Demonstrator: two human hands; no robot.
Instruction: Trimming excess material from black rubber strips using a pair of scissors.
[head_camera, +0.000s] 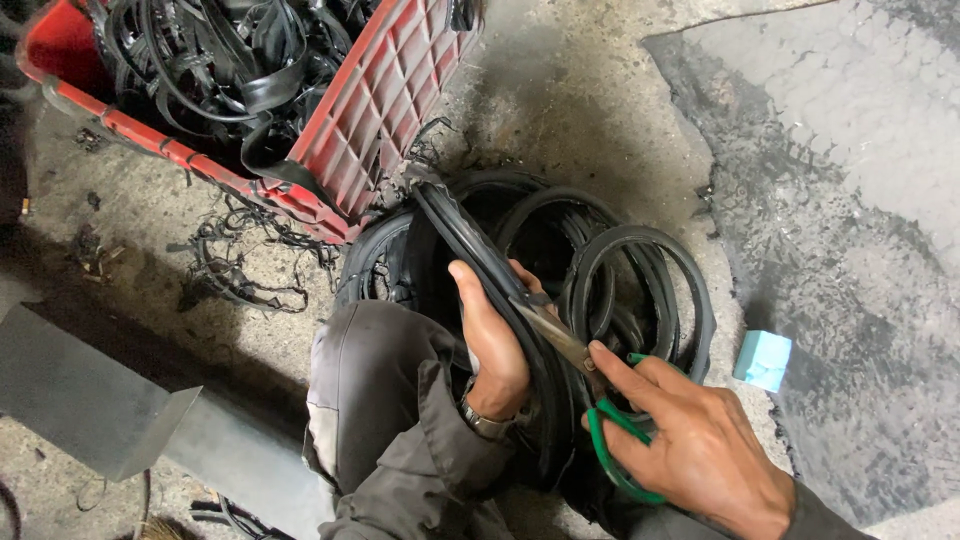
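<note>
My left hand (492, 335) grips a long black rubber strip (470, 240) that runs up and left toward the crate. My right hand (690, 440) holds green-handled scissors (600, 400), with the metal blades (555, 335) set against the strip just beside my left fingers. Beneath both hands lies a heap of black rubber rings and tubes (620, 270) on the concrete floor. My knee in grey trousers (370, 380) is to the left of the hands.
A red plastic crate (380, 110) full of black rubber strips sits at the upper left. Rubber scraps (240, 270) lie on the floor beside it. A small light-blue block (762, 358) rests at the right. A grey metal sheet (90, 390) lies at the lower left.
</note>
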